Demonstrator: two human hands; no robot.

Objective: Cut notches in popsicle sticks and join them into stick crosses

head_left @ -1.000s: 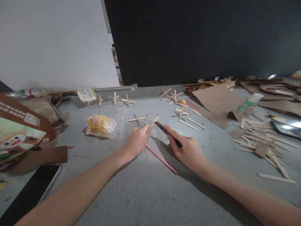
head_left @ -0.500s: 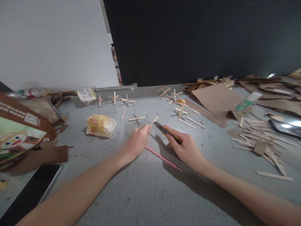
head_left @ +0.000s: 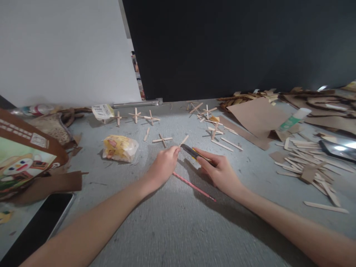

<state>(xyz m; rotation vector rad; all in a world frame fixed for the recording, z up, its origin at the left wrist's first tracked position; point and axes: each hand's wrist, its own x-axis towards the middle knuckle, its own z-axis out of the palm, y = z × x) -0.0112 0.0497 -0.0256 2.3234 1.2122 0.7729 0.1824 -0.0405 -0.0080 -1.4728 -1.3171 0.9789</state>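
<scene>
Between the fingertips of my left hand (head_left: 164, 165) is pinched a wooden craft stick (head_left: 184, 140), its free end pointing up and to the right. My right hand (head_left: 222, 172) is wrapped round a utility knife (head_left: 197, 154) with a dark front end and yellow on its body. The knife's tip touches or lies very close to the stick at my left fingertips. Below both hands a pink pencil (head_left: 194, 186) rests on the grey table (head_left: 155, 230). Just beyond my left hand lies a cross of craft sticks (head_left: 162, 139).
Several stick crosses (head_left: 136, 115) stand farther back. At left are a yellow wrapper (head_left: 119, 148), a phone (head_left: 41, 226) and a brown bag (head_left: 25, 155). On the right lie loose craft sticks (head_left: 299, 163), cardboard (head_left: 250, 118) and a glue stick (head_left: 294, 119). A black panel (head_left: 239, 48) rises behind.
The utility knife in my right hand has shifted slightly left, bringing its tip closer to the craft stick. My left hand keeps its pinch on the stick, almost unmoved.
</scene>
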